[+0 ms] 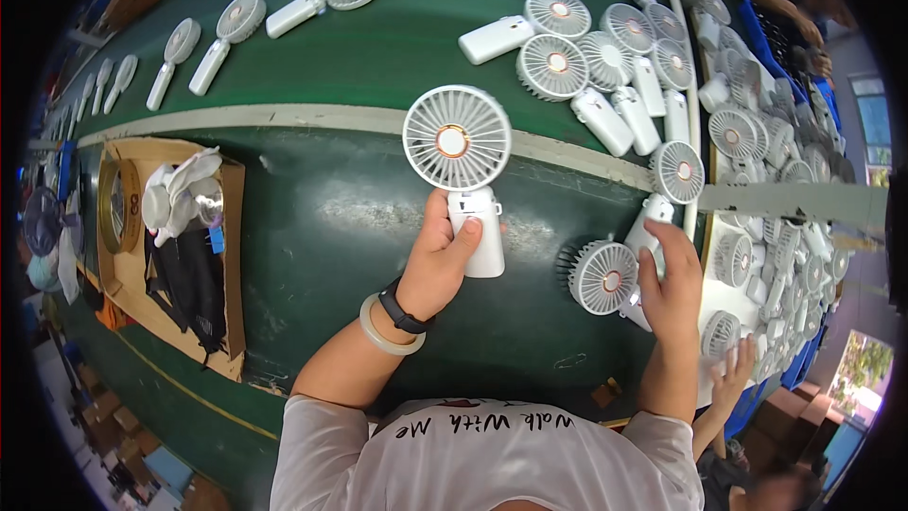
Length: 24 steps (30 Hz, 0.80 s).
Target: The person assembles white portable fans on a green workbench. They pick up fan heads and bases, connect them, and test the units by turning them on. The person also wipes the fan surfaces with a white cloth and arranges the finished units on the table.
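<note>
Upright over the middle of the dark green table (322, 265), a white handheld fan (456, 138) is held by its handle in my left hand (433, 270). The thumb lies across the front of the handle, and the round grille faces up. At the right, my right hand (673, 289) has its thumb and fingers apart, with nothing seen in its grasp. Close by its fingertips is the handle of a second fan (677, 171); I cannot tell whether they touch. A third fan (603, 277) lies left of this hand, its handle partly hidden by it.
Along the far green belt (407, 47), several fans (556, 66) cluster at right and others lie spaced at left. A cardboard box (235, 265) holds a tape roll and white bags. Many fans (780, 161) pile beyond the right rail. Another person's hand (733, 374) is at lower right.
</note>
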Motion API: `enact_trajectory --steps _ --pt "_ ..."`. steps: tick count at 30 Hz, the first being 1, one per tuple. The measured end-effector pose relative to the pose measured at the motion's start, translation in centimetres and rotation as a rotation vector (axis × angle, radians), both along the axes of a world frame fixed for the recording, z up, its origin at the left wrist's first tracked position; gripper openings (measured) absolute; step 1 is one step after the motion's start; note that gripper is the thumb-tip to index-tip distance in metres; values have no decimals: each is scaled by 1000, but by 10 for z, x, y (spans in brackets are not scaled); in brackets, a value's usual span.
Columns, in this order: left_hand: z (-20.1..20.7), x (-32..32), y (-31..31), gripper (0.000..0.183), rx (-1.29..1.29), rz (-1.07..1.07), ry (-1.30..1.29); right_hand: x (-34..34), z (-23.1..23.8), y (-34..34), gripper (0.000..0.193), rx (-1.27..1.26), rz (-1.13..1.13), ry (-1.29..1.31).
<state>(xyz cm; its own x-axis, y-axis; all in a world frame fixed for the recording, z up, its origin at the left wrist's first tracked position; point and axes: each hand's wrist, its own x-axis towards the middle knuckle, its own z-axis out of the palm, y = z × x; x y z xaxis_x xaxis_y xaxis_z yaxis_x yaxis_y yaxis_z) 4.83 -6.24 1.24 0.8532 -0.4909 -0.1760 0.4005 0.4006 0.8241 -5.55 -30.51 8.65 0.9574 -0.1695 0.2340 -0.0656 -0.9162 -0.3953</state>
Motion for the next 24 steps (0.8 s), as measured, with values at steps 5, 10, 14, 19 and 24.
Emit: enact_trajectory --steps 5,10,14,19,24 --pt "-4 5 11 42 -59 30 12 -42 3 3 31 22 -165 168" --pt "14 1 9 41 -98 6 27 -84 -5 0 60 14 -73 387" --pt "24 -6 10 42 -134 3 -27 -86 -18 16 69 -300 -27 476" --pt "54 -16 28 40 -262 -31 10 -63 -23 58 69 -85 182 498" --pt "93 -44 44 44 -252 1 14 22 -20 145 50 220 400 473"
